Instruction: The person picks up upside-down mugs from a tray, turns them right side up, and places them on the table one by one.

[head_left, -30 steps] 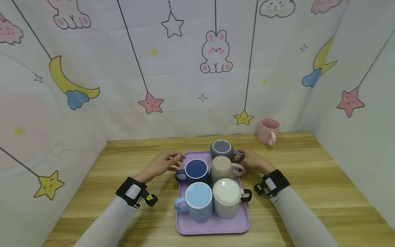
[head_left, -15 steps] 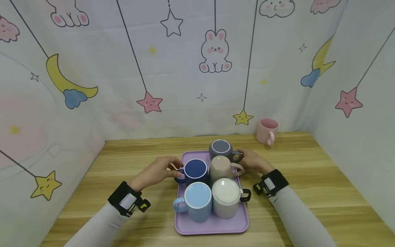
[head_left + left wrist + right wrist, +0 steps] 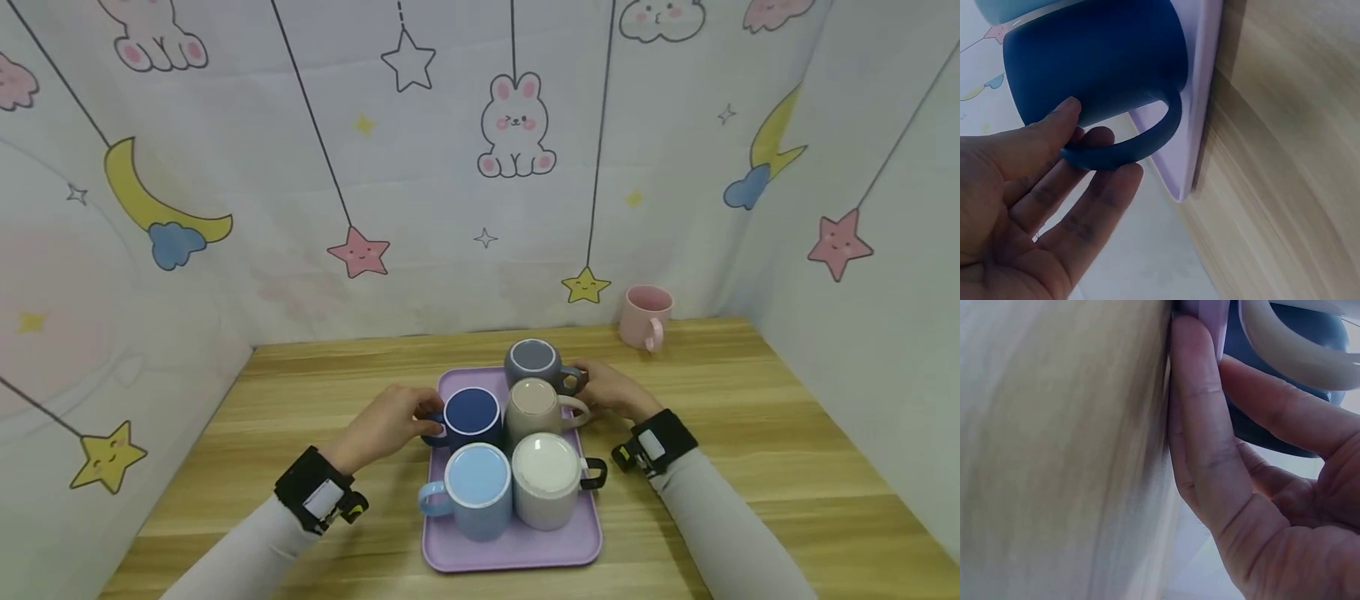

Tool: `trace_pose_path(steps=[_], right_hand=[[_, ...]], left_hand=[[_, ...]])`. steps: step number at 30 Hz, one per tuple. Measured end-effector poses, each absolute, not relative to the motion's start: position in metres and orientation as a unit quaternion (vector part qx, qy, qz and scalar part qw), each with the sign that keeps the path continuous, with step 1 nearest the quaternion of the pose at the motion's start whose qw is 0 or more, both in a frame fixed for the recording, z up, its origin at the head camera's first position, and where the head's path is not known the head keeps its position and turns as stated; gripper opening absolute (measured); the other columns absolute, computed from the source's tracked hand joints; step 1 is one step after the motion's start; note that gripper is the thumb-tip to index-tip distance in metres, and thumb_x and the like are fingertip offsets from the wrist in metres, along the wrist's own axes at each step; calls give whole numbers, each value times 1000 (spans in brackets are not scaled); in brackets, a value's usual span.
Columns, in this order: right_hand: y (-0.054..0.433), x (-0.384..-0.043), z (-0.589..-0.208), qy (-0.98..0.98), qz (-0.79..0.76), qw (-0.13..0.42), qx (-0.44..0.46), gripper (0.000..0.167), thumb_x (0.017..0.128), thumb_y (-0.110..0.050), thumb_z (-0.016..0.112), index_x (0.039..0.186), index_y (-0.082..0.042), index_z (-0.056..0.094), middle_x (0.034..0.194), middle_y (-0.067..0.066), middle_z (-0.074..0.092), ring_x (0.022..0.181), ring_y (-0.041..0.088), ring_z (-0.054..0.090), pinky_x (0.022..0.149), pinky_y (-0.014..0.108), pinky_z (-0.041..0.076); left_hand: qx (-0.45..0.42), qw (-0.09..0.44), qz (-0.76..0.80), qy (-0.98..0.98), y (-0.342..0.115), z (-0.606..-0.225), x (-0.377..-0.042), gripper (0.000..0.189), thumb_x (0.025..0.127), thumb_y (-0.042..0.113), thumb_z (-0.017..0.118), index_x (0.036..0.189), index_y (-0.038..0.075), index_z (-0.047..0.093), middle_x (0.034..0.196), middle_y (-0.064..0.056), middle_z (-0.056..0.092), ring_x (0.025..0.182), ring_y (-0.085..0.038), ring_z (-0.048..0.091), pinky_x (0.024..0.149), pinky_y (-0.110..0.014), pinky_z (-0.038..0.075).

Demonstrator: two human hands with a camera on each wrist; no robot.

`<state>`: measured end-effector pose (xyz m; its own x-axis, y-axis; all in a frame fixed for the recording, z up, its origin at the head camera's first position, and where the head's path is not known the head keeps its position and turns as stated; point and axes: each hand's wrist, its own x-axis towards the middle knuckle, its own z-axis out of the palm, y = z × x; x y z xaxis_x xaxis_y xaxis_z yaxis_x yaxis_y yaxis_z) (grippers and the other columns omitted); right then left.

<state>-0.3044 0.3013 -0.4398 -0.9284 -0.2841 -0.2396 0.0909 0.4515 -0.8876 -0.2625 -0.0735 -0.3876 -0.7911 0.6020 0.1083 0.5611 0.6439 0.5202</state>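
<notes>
Upside-down mugs stand on a lilac tray [image 3: 513,557]. My left hand [image 3: 382,427] pinches the handle of the navy mug [image 3: 1097,62] at the tray's left side; the thumb rests near the mug's wall while the fingers lie round the handle. The right hand [image 3: 617,392] is at the tray's far right edge, thumb and fingers pinching its rim [image 3: 1215,328]. Close to that hand are the grey mug [image 3: 531,360] and the beige mug [image 3: 534,412], whose handles point right. A light blue mug [image 3: 478,492] and a white mug with a black handle [image 3: 545,483] stand nearer me.
A pink mug [image 3: 645,317] stands upright at the table's back right. Behind the wooden table [image 3: 315,362] hangs a white curtain [image 3: 427,183] with printed stars and rabbits, and it continues down both sides.
My left hand has moved from beside the tray's left edge onto the navy mug's handle and now pinches it. The right hand stays at the tray's edge; the mugs stay in place.
</notes>
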Motion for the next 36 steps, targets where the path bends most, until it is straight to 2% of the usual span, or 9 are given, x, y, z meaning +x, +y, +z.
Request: trace_pose_path(steps=[9,15,21,28,36], right_hand=[[302,-308,-439,833,-521,177,-58,61,82,11,65,141,9,48,117,23,59,90,28,63,68,35,63],[301,-308,-440,830,-525,178,-60,65,81,11,66,143,9,47,117,24,59,91,28,62,69,35,63],[300,-307,-442,831,-525,169,-68,57,78,10,68,133,9,54,107,19,61,86,26,62,66,33,62],[300,-305,-442,829,-531,155,-85,52,74,12,68,126,9,57,98,14,61,80,23,59,61,30,59],[300,-304,-442,828,-532,154,-84,55,75,13,66,129,8,58,105,16,61,88,26,58,65,31,57]], left_hand=[[336,-20,281,899,-75,-399,-263,13,89,6,81,101,2,77,94,-5,77,87,-17,74,76,-30,62],[312,-29,309,898,-76,-404,-262,13,85,6,84,96,7,77,91,0,76,85,-13,73,75,-29,61],[288,-35,322,901,-78,-400,-264,12,86,6,84,96,9,78,89,3,76,79,-8,68,70,-27,59],[263,-50,327,906,-84,-385,-266,13,88,7,82,100,10,77,91,3,76,84,-11,70,75,-35,60],[266,-78,379,883,-86,-370,-270,17,90,6,80,107,4,77,97,-4,78,91,-19,74,83,-43,62]])
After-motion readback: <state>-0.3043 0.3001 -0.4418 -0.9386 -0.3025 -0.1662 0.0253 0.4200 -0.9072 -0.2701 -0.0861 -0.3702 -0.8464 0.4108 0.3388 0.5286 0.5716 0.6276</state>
